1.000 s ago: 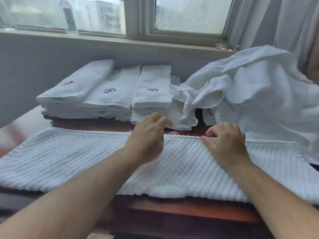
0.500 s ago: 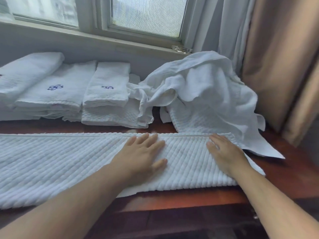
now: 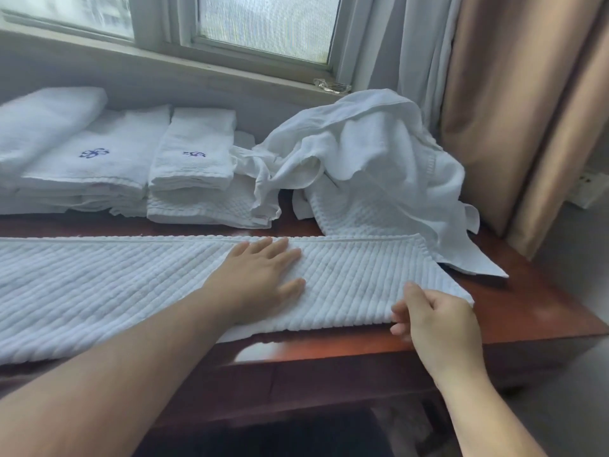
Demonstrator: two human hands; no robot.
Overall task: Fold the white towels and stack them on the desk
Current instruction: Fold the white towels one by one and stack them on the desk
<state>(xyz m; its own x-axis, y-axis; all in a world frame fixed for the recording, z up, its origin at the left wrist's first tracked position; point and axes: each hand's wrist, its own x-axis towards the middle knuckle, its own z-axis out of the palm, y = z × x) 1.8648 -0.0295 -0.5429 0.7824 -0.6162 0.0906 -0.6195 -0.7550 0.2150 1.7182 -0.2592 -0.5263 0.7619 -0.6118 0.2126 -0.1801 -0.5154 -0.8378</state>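
Desk (image 3: 534,311): long, ribbed white towel (image 3: 131,285)

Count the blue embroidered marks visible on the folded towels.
2. One blue mark sits on the wide folded towel at the back left; the other mark on the narrow folded towel right of it. Others may be hidden underneath.

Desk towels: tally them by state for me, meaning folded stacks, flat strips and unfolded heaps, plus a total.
Folded stacks: 3
Flat strip: 1
Unfolded heap: 1 (towels inside cannot be counted)
Total: 5
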